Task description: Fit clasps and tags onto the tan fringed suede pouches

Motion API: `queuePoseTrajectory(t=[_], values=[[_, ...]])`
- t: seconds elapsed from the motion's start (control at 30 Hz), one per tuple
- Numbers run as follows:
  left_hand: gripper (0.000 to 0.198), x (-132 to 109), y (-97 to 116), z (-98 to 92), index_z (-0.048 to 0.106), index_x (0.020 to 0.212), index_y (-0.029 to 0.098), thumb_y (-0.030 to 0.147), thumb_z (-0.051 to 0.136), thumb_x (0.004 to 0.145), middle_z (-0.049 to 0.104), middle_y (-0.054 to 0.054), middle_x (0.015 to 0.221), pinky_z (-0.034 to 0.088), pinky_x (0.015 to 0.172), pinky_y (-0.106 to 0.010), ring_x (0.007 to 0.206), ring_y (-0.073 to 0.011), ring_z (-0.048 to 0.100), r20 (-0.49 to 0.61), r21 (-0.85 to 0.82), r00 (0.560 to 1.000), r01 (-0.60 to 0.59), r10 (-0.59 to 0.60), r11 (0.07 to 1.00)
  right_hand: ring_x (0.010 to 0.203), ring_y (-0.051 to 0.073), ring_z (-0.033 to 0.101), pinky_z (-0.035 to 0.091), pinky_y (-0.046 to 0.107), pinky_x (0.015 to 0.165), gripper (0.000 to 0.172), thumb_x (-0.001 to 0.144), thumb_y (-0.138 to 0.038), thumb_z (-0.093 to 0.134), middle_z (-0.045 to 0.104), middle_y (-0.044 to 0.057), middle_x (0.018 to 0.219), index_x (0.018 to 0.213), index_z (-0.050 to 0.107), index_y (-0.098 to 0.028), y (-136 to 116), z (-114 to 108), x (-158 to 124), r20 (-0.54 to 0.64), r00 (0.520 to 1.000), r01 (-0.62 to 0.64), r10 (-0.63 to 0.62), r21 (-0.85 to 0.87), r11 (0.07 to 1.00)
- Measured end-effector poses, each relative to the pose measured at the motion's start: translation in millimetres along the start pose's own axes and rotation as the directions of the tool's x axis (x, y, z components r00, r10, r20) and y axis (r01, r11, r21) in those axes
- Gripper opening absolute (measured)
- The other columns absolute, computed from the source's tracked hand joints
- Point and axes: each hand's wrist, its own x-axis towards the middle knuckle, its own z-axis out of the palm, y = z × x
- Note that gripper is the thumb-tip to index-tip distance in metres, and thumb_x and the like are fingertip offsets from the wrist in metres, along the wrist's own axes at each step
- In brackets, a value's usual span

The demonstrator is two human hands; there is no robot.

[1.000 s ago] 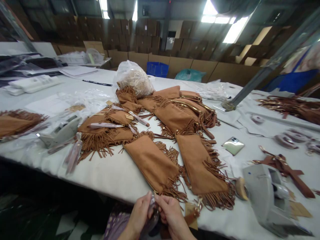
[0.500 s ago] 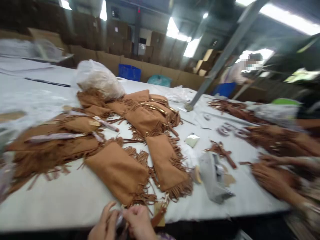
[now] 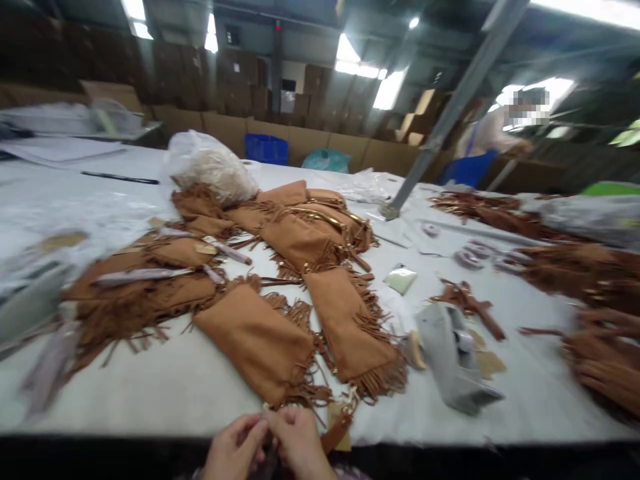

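My left hand [image 3: 234, 447] and my right hand [image 3: 299, 441] meet at the table's front edge, fingertips pinched together. Whatever they pinch is small and dark, mostly hidden by the fingers. Just beyond them lies a brown fringed pouch [image 3: 257, 337], its near corner with a bit of metal almost at my fingertips. To its right is a second brown fringed pouch [image 3: 345, 320]. A brown wrist strap [image 3: 336, 430] with a gold-coloured clasp lies beside my right hand, over a tan card.
A grey tape dispenser [image 3: 450, 363] stands to the right. Brown straps [image 3: 473, 307] lie behind it. More fringed bags [image 3: 145, 283] are heaped at left, bearing wrapped handles. A slanted metal post [image 3: 440, 127] rises from the table. A bulging plastic bag [image 3: 210, 163] sits behind.
The view has turned left, so the table's contents sit further right. My fingertips have drawn closer together. A co-worker's hands on the brown bag at right no longer show.
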Motion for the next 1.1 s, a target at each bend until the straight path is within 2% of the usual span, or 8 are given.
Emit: queuePoseTrajectory(t=[0.1, 0.23, 0.37, 0.57, 0.7, 0.77, 0.93, 1.1], values=[[0.045, 5.5, 17.6, -0.4, 0.060, 0.067, 0.012, 0.054, 0.075, 0.062, 0.054, 0.001, 0.048, 0.028, 0.035, -0.017, 0.036, -0.0057, 0.038, 0.108, -0.313, 0.991, 0.112, -0.081, 0.943, 0.033, 0.005, 0.026, 0.016, 0.020, 0.035, 0.058, 0.057, -0.075, 0.061, 0.037, -0.007, 0.034, 0.052, 0.051, -0.017, -6.3, -2.2, 2.5, 0.013, 0.998, -0.061, 0.060, 0.103, 0.993], [0.030, 5.8, 38.2, -3.2, 0.057, 0.068, 0.009, 0.030, 0.079, 0.065, 0.051, 0.003, 0.055, 0.016, 0.032, -0.011, 0.035, 0.0018, 0.027, 0.277, -0.657, 0.947, 0.312, -0.166, 0.687, 0.038, 0.006, 0.036, 0.026, 0.020, 0.039, 0.053, 0.061, -0.068, 0.065, 0.053, -0.003, 0.048, 0.065, 0.057, -0.016, -26.9, -2.7, -6.5, 0.063, 0.998, 0.017, -0.026, 0.139, 0.990], [0.013, 3.3, 42.7, -6.2, 0.055, 0.071, 0.008, 0.012, 0.060, 0.082, 0.050, 0.002, 0.057, 0.015, 0.032, -0.008, 0.034, 0.0035, 0.026, 0.374, -0.742, 0.888, 0.459, -0.267, 0.489, 0.049, 0.012, 0.050, 0.036, 0.023, 0.047, 0.042, 0.075, -0.059, 0.059, 0.063, 0.002, 0.061, 0.069, 0.062, -0.018, -36.7, -4.4, -16.2, -0.057, 0.970, 0.224, -0.234, -0.151, 0.963], [0.019, 3.3, 40.2, -9.6, 0.055, 0.070, 0.009, 0.020, 0.070, 0.075, 0.051, 0.002, 0.057, 0.013, 0.033, -0.010, 0.035, 0.0029, 0.028, 0.256, -0.669, 0.941, 0.338, -0.221, 0.662, 0.055, 0.015, 0.057, 0.042, 0.026, 0.055, 0.024, 0.084, -0.039, 0.057, 0.063, 0.002, 0.060, 0.070, 0.064, -0.021, -29.8, -26.9, -15.1, -0.003, 0.827, 0.432, -0.563, -0.638, 0.638], [0.035, 2.9, 39.8, -7.3, 0.053, 0.066, 0.011, 0.035, 0.079, 0.064, 0.053, 0.002, 0.055, 0.013, 0.034, -0.012, 0.035, 0.0015, 0.031, 0.219, -0.572, 0.958, 0.279, -0.185, 0.772, 0.082, 0.019, 0.063, 0.048, 0.028, 0.072, 0.023, 0.091, -0.026, 0.047, 0.068, 0.009, 0.090, 0.107, 0.062, -0.020, -41.8, -35.7, -11.1, 0.261, 0.581, 0.671, -0.771, -0.689, 0.273], [0.038, 2.9, 40.5, -5.7, 0.051, 0.064, 0.012, 0.039, 0.078, 0.063, 0.054, 0.002, 0.053, 0.013, 0.034, -0.012, 0.033, 0.0007, 0.031, 0.195, -0.539, 0.966, 0.248, -0.167, 0.805, 0.080, 0.019, 0.062, 0.048, 0.028, 0.069, 0.024, 0.092, -0.021, 0.042, 0.067, 0.008, 0.088, 0.106, 0.062, -0.020, -49.6, -33.3, -6.9, 0.391, 0.492, 0.714, -0.778, -0.692, 0.104], [0.019, 1.6, 48.1, -3.5, 0.047, 0.073, 0.016, 0.021, 0.065, 0.079, 0.054, 0.003, 0.052, 0.012, 0.033, -0.010, 0.032, -0.0004, 0.031, 0.155, -0.688, 0.953, 0.292, -0.260, 0.664, 0.062, 0.015, 0.052, 0.038, 0.027, 0.059, 0.024, 0.093, -0.020, 0.040, 0.058, 0.003, 0.070, 0.080, 0.060, -0.019, -55.6, -23.0, 4.8, 0.555, 0.445, 0.712, -0.703, -0.696, -0.098], [0.017, -3.5, 60.4, 8.4, 0.047, 0.074, 0.013, 0.013, 0.045, 0.091, 0.050, 0.003, 0.056, 0.018, 0.033, -0.008, 0.034, 0.0012, 0.031, 0.228, -0.759, 0.913, 0.385, -0.338, 0.526, 0.057, 0.015, 0.048, 0.033, 0.026, 0.054, 0.030, 0.093, -0.023, 0.037, 0.052, 0.002, 0.062, 0.067, 0.053, -0.020, -50.9, -15.3, 19.2, 0.476, 0.450, 0.609, -0.756, -0.782, -0.130]])
